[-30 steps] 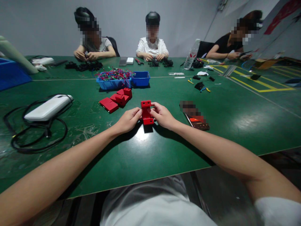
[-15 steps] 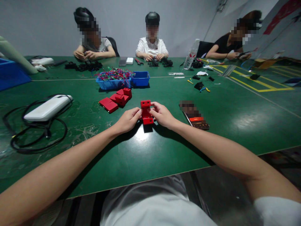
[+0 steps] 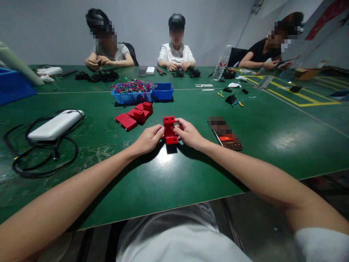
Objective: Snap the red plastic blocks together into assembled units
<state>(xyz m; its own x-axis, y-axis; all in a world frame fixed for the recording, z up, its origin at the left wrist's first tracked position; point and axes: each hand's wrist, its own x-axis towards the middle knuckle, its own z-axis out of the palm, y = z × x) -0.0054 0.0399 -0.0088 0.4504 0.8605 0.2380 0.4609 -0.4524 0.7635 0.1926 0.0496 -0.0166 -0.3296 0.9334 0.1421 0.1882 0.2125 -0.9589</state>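
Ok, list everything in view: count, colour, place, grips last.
Held red part: 1, red, between the grips
Loose red parts: several overlapping, red, left of it
Wire tray: 1, blue, beyond those
Wires: many, mixed, in that tray
Small bin: 1, blue, beside the tray
Large bin: 1, blue, left edge
Device: 1, white, left
Cable: count unclear, black, around the device
Phone: 1, dark and orange, right
Bottle: 1, clear, far side
Co-workers: 3, far side
Table: 1, green, beneath
Other far-side items: too small to count
Left grip: 1, bare, on the part's left
Right grip: 1, bare, on its right
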